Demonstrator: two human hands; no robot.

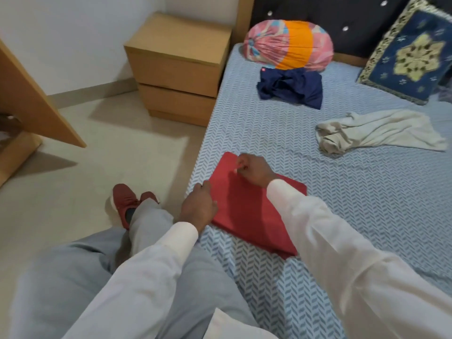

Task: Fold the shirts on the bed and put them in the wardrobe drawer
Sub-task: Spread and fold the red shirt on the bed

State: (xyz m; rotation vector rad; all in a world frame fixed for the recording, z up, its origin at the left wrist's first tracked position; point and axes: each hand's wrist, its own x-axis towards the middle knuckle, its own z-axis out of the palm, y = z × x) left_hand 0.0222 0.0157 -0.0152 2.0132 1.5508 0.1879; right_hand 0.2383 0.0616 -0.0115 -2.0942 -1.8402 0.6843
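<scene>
A red shirt (254,216) lies folded into a flat rectangle near the left edge of the bed (367,216). My left hand (199,206) grips its near left edge with curled fingers. My right hand (252,171) rests on its far corner, fingers bent and pinching the cloth. A navy shirt (291,88) lies crumpled near the head of the bed. A cream shirt (379,130) lies loosely spread to the right of the middle.
A wooden two-drawer nightstand (178,67) stands beside the bed at the wall. A wooden panel (31,99) slants in at the left. A pink and orange bundle (288,44) and a blue patterned pillow (411,52) sit against the headboard. My legs and red shoe (124,201) are over the floor.
</scene>
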